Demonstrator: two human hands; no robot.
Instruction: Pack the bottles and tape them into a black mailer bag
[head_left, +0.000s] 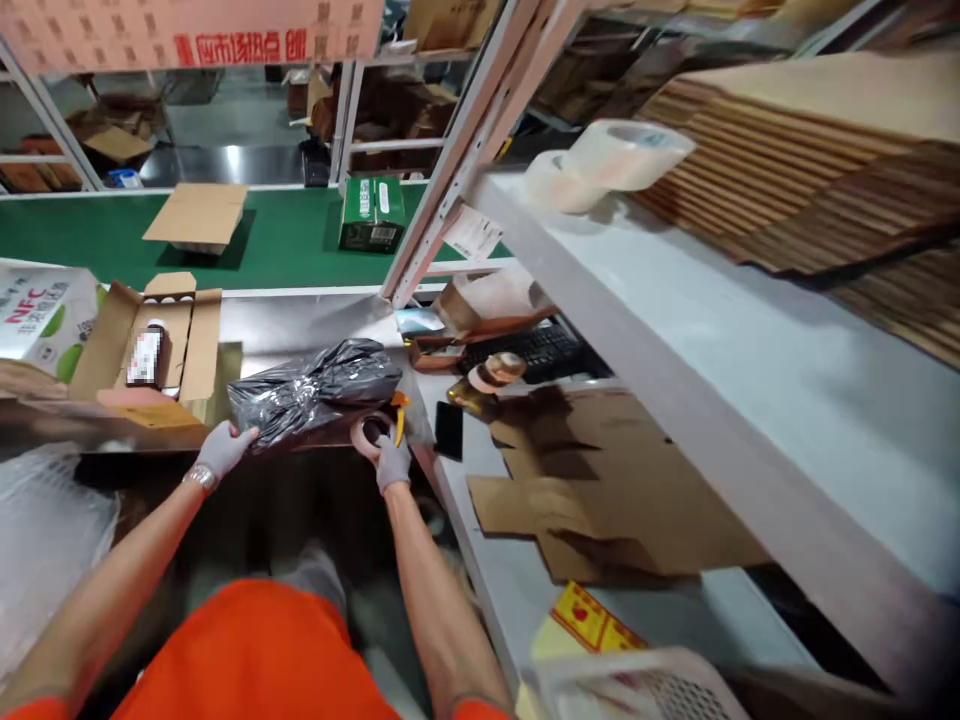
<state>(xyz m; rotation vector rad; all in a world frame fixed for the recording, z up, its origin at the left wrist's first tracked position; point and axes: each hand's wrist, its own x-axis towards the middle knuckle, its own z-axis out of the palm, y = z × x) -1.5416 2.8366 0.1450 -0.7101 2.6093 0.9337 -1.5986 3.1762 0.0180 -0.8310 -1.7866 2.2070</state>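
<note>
A black plastic parcel bag (315,393) lies on the steel bench in front of me. My left hand (219,450), in a white glove, presses on the bag's near left corner. My right hand (388,449), also gloved, grips a roll of packing tape in a dispenser (373,430) with an orange-yellow blade guard, at the bag's near right end. My bare forearms reach forward from an orange shirt.
An open carton holding a brown bottle (150,352) sits to the left. Flat cardboard blanks (600,480) lie on the right bench, near a keyboard (536,350) and a phone (448,430). Behind runs a green conveyor (285,235) with boxes. Tape rolls (626,152) rest on the shelf.
</note>
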